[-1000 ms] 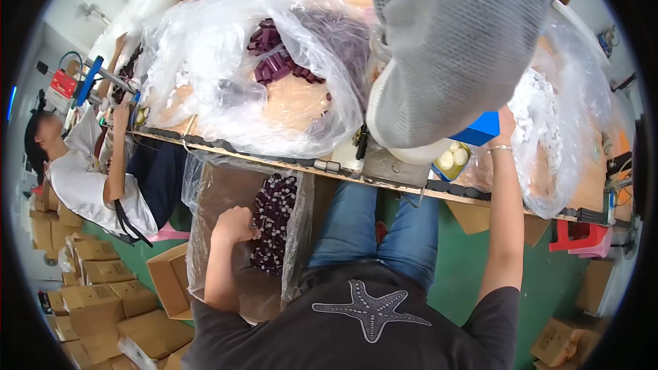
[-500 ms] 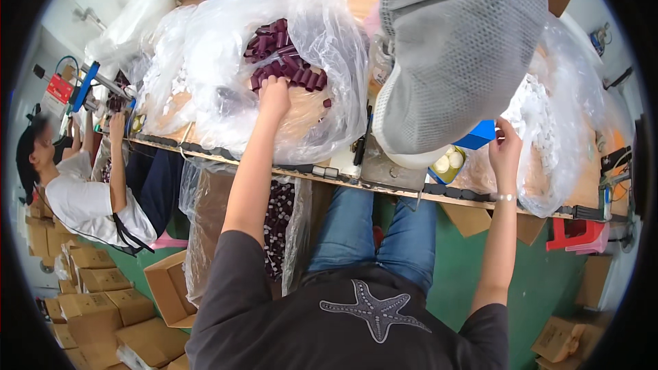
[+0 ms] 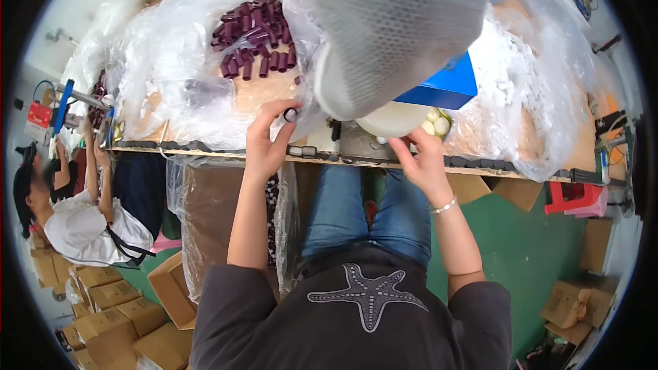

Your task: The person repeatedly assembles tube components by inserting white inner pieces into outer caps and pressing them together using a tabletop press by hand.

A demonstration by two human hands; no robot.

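Observation:
My left hand point(image 3: 266, 144) pinches a small dark purple tube point(image 3: 290, 115) between thumb and finger, just above the table's front edge. Its end faces up and shows something pale inside. More purple tubes point(image 3: 257, 38) lie in a loose pile on clear plastic beyond that hand. My right hand point(image 3: 426, 164) is closed, thumb and fingers together, beside the white rim of a large grey mesh-covered thing point(image 3: 391, 34). Whatever those fingers hold is too small to name. A metal plate point(image 3: 363, 149) on the table lies between the two hands.
Right of the grey thing are a blue box point(image 3: 449, 85) and a container with pale round pieces point(image 3: 433, 123). White small parts point(image 3: 504, 72) lie on plastic at the right. A co-worker point(image 3: 89, 219) sits at the left. An open carton point(image 3: 175, 291) stands below.
My left hand has drawn back from the purple pile toward the table edge with a tube. My right hand has moved left and nearer, from beside the blue box. The view has shifted.

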